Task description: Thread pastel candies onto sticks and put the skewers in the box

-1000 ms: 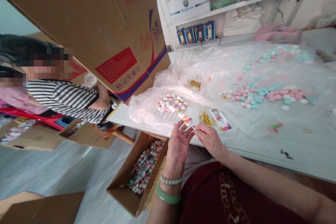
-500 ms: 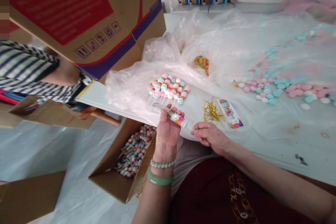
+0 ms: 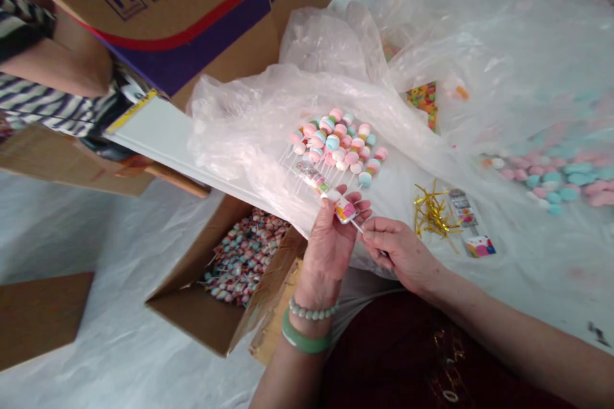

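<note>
My left hand [image 3: 336, 246] is closed around a clear printed wrapper [image 3: 311, 174] with marshmallows inside it. A white stick [image 3: 355, 225] comes out of the wrapper's near end. My right hand [image 3: 400, 249] pinches that stick between thumb and fingers. Just beyond my hands lies a pile of pink, white and blue marshmallow sticks [image 3: 336, 140], their sticks toward me. Gold twist ties [image 3: 432, 212] rest to the right of my right hand, beside a stack of flat printed wrappers [image 3: 463, 208].
Loose marshmallows [image 3: 566, 176] spread at the right on plastic sheeting [image 3: 240, 105]. A bag of colourful candy [image 3: 423, 102] lies at the back. Below the table edge stands an open carton of wrapped sticks [image 3: 192, 307]. A large carton [image 3: 225, 19] and a person's arm [image 3: 67, 61] are at left.
The marshmallow end that stuck out of the wrapper now sits inside it. My right hand is closer to my left, still on the stick. The view has shifted nearer the table.
</note>
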Demonstrator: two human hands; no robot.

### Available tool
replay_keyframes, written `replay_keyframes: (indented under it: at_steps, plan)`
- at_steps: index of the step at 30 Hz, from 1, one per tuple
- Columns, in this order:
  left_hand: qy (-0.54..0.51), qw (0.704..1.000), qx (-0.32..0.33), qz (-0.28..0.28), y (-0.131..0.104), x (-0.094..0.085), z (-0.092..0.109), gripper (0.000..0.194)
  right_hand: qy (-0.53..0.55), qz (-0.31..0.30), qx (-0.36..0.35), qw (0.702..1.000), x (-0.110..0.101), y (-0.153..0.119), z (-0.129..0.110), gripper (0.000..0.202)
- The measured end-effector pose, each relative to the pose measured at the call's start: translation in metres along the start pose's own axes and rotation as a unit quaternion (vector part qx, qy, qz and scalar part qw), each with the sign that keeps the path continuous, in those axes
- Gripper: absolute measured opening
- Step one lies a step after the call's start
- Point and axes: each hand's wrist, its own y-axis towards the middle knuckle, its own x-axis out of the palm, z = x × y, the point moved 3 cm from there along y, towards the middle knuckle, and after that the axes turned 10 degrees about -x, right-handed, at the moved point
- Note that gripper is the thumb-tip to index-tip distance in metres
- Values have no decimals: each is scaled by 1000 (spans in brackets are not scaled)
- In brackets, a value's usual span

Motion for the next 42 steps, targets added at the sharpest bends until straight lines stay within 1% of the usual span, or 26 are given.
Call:
replay_keyframes:
  at_steps: [2,3,4,6,8,10,11,12,13,16,18,19,22,24,26,28,30,32,34,36,37,39,42]
  plan:
    - [-22,999,8,22,1,-6,13,32,-105,-3,-4,994,-1,2,-2,18]
    - [-32,999,19,28,1,-9,19,29,-168,-5,-16,986,-2,3,-2,19]
    - [-40,998,32,29,1,-10,24,25,-233,-7,-39,972,-3,3,-2,19]
    - [-47,997,55,28,-1,-11,31,19,-343,-9,-111,933,-4,3,-3,18]
    - [-41,996,74,36,-3,-9,30,15,-404,-11,-172,899,-3,2,-2,17]
    - [-35,995,85,47,-5,-4,23,15,-411,-9,-206,888,-1,0,-1,18]
    - [-33,995,86,48,-7,-1,17,16,-399,-6,-215,891,-1,-2,-1,18]
    - [-31,995,82,45,-8,3,11,18,-376,-4,-215,901,-1,-3,-1,19]
    - [-28,996,74,39,-9,8,5,20,-343,-3,-203,917,-2,-4,-2,19]
    - [-13,999,35,19,-12,18,-9,27,-199,-6,-122,972,-10,-11,-1,18]
    - [-8,999,27,22,-15,22,-11,27,-119,-13,-78,990,-17,-18,-1,18]
    - [-5,999,40,31,-16,23,-10,25,-95,-19,-65,993,-22,-21,-1,18]
    - [13,993,97,68,-21,28,-6,15,-70,-30,-47,996,-34,-31,-1,18]
    - [36,989,117,81,-22,36,-9,11,-64,-27,-50,996,-42,-35,-2,18]
    - [67,986,131,83,-21,47,-18,12,-58,-19,-72,996,-47,-38,-3,18]
    - [99,982,139,75,-19,60,-32,16,-36,-14,-98,994,-52,-40,-6,19]
    - [122,984,115,56,-16,72,-47,20,14,-10,-115,993,-56,-42,-10,20]
    - [135,988,63,35,-11,82,-59,23,83,-9,-111,990,-60,-42,-13,21]
    - [144,989,13,24,-7,88,-64,23,146,-11,-96,984,-66,-43,-16,20]
    - [154,988,-9,23,-2,93,-63,20,173,-7,-91,981,-73,-44,-20,16]
    - [158,987,-7,25,1,95,-60,18,169,-1,-90,981,-77,-45,-22,15]
    - [162,986,20,32,7,98,-51,13,134,9,-82,988,-82,-46,-24,14]
    - [161,983,75,55,13,99,-39,7,70,2,-58,996,-84,-47,-22,12]
